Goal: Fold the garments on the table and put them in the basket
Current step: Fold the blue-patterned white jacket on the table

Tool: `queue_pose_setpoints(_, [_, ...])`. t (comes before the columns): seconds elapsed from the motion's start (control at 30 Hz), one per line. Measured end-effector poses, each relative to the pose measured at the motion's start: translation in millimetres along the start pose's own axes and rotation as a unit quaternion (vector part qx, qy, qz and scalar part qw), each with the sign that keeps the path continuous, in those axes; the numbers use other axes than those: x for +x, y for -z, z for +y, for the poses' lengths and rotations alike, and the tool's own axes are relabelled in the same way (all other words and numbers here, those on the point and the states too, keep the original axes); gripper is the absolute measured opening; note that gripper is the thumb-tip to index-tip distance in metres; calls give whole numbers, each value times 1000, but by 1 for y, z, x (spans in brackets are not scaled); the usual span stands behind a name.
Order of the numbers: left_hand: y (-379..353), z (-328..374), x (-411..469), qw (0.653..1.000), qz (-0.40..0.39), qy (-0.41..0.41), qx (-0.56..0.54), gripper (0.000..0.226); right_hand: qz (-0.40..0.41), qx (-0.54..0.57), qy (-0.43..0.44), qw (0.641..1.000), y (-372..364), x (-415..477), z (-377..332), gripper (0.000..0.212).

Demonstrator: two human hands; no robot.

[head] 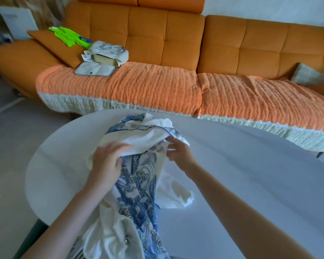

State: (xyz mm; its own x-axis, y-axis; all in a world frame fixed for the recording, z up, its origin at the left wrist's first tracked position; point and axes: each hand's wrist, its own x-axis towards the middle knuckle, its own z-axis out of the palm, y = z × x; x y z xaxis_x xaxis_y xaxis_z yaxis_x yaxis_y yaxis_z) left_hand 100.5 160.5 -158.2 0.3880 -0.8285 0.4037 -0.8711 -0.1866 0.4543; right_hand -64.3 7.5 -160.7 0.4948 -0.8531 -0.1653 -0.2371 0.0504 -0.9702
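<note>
A heap of garments lies on the white round table (251, 165): a white and blue floral printed garment (138, 184) runs from the table's far side down to the near edge, with a plain white garment (146, 137) bunched on top of it. My left hand (107, 161) rests on the white garment's left side, fingers bent over the cloth. My right hand (180, 152) reaches in from the right, its fingers spread and touching the heap's edge. No basket is in view.
An orange sofa (157, 34) with an orange textured cover (129, 86) stands just behind the table. On its left seat lie a grey fabric box with a loose lid (105, 57) and a bright green item (69, 36). Grey floor (11, 137) lies left.
</note>
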Motion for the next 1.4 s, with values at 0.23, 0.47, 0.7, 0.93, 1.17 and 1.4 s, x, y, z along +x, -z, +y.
queue_pose_setpoints(0.23, [-34, -13, 5, 937, -313, 76, 137, 55, -159, -383, -18, 910, -12, -26, 2, 34])
queue_pose_setpoints(0.47, [-31, -27, 15, 936, -290, 158, 121, 67, 94, -520, -40, 848, 47, -3, 16, 21])
queue_pose_setpoints(0.7, [-39, -36, 25, 927, -276, 194, 164, 69, 249, -505, -158, 811, 206, -9, 38, 25])
queue_pose_setpoints(0.93, [-34, -24, 26, 937, -262, 181, 142, 61, 47, -431, 138, 891, 78, -8, 27, 27])
queue_pose_setpoints(1.17, [-21, -14, 17, 954, -235, 29, 183, 56, -132, -555, 175, 803, 40, -36, 49, 79])
queue_pose_setpoints(1.4, [-22, -28, 22, 896, -343, 90, 267, 51, -65, -682, 63, 725, 116, -8, 38, 48])
